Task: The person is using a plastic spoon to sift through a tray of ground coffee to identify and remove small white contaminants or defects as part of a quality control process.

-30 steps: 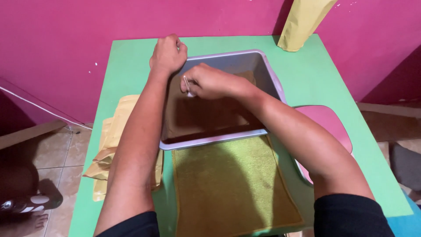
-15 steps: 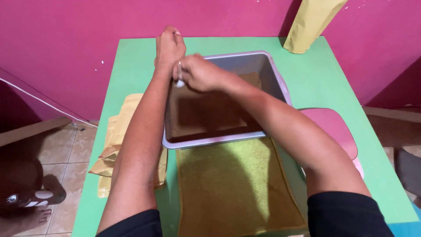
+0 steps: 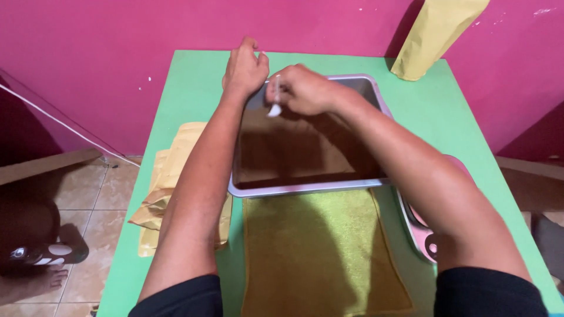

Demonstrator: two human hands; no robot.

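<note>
A shallow grey metal tray sits in the middle of the frame on a green desk pushed against a pink wall, and both of the person's bare hands work at its far left corner, in the upper middle of the frame. The left hand rests at that corner with its fingers curled loosely over the tray's rim, thumb toward the right; its grip looks half closed on the edge, though whether it truly clamps the rim cannot be told from this angle. The right hand lies just beside it, over the tray's upper left part, its grip pressed together and pinching a small white spoon-like tool whose pale end hangs down just above the tray's dark brown inside. The two hands are nearly touching. Directly below the tray, toward the bottom middle of the frame, a yellow-green cloth is spread flat on the desk, its top edge meeting the tray's near rim. To the left, under the left forearm, a stack of tan paper bags overhangs the desk's left edge. At the right, partly hidden by the right forearm, lies a pink object with a pale rim. A tall tan pouch leans against the wall at the upper right.
</note>
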